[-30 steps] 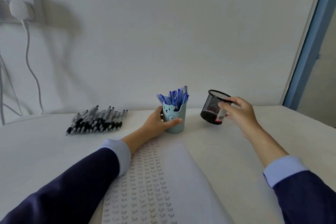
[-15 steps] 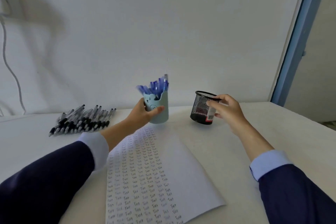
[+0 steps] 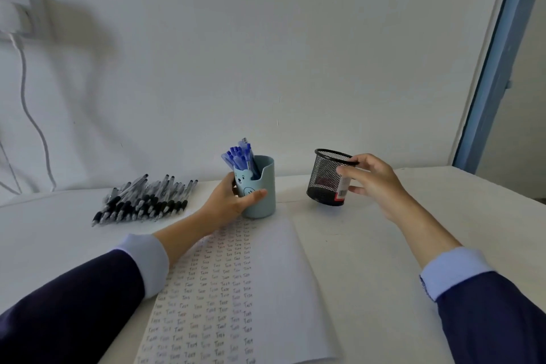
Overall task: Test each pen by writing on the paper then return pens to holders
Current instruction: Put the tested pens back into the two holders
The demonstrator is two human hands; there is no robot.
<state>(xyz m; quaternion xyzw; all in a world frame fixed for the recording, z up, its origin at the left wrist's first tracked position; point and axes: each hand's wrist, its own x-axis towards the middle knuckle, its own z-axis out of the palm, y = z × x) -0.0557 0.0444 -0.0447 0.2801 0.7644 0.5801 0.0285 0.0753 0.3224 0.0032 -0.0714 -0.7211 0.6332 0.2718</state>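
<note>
Single wide-angle view from the person's head, facing forward and slightly down, across the tabletop to the white wall behind, near enough that both sleeves enter at the lower corners, left hand and right hand at mid-frame.

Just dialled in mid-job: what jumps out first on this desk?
Both hands are on the holders: the left hand grips the blue cup of blue pens at centre, and the right hand holds the tilted mesh cup beside it. Black pens are heaped at the left; a paper covered in "Test" lies nearest.
</note>
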